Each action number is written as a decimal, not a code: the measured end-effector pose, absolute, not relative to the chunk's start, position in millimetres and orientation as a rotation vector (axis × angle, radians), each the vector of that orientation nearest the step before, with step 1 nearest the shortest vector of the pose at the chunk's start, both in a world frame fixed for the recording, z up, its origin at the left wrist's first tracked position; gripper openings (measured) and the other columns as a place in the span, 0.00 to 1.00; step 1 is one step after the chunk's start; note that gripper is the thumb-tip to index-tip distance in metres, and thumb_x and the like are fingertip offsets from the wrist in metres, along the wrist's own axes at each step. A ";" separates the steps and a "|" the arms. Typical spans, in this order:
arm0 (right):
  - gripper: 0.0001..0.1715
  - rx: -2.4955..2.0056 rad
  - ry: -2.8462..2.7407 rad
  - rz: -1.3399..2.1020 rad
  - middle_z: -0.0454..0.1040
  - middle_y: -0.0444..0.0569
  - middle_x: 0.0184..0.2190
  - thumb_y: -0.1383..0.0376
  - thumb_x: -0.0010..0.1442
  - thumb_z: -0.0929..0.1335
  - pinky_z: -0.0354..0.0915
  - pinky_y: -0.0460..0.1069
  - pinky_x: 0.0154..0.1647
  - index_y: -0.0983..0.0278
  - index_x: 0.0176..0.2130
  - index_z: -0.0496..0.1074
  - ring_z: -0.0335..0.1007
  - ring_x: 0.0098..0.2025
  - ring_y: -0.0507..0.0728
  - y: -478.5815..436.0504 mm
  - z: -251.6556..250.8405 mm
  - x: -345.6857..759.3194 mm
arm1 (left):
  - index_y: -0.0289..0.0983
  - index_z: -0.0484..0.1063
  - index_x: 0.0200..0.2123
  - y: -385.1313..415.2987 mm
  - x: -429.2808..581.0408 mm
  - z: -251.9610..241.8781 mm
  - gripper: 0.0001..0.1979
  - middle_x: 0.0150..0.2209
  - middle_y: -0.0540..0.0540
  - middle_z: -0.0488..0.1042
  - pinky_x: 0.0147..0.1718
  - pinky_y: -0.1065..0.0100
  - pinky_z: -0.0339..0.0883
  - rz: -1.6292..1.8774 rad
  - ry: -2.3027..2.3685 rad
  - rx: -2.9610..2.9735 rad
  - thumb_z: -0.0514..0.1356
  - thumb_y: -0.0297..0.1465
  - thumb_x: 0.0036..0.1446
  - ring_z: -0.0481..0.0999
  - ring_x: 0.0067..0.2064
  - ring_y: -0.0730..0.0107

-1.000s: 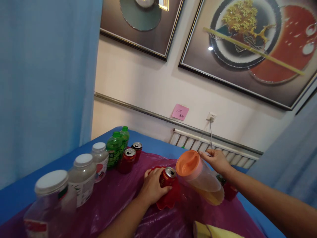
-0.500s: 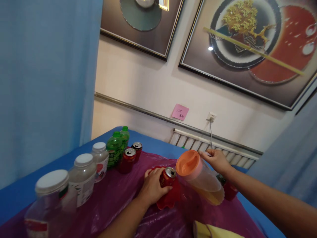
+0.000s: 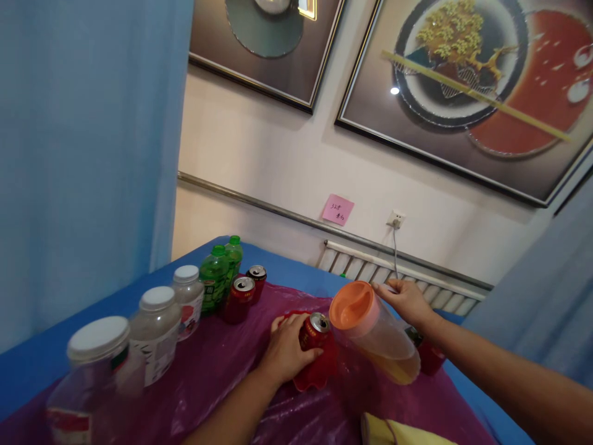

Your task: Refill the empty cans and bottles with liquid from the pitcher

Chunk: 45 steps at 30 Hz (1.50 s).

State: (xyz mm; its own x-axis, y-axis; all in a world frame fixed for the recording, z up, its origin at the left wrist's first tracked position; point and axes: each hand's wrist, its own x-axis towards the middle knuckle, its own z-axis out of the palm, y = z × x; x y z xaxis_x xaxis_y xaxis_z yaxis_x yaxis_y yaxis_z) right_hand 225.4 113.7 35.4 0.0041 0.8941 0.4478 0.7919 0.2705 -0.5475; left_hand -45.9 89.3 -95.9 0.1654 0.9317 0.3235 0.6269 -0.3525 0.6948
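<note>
My left hand [image 3: 290, 349] is closed around a red drink can [image 3: 315, 334], its silver top opened. The can stands in a red tray with a wavy rim [image 3: 309, 384]. My right hand [image 3: 407, 301] grips a clear plastic pitcher [image 3: 384, 340] by its handle side. The pitcher leans left with its orange lid [image 3: 353, 307] close beside the can's top. Yellowish liquid [image 3: 402, 369] lies low in the pitcher. Whether any liquid is running out cannot be made out. The handle itself is mostly hidden by my fingers.
Along the left stand white-capped jars [image 3: 155, 327], green bottles [image 3: 214, 278] and two red cans [image 3: 239, 300]. Behind the pitcher another red container [image 3: 430, 357] is partly hidden. A yellow cloth [image 3: 403, 431] lies at the front on the purple plastic sheet [image 3: 222, 371]. A radiator [image 3: 361, 267] runs along the wall.
</note>
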 end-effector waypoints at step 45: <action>0.32 -1.569 -1.789 0.179 0.45 0.37 0.16 0.43 0.53 0.66 0.43 0.47 0.18 0.57 0.19 0.46 0.42 0.19 0.49 108.6 38.5 222.6 | 0.46 0.70 0.54 88.8 -46.5 -96.3 0.34 0.54 0.46 0.77 0.62 0.50 0.49 1.037 1.463 2.060 0.74 0.38 0.41 0.71 0.59 0.52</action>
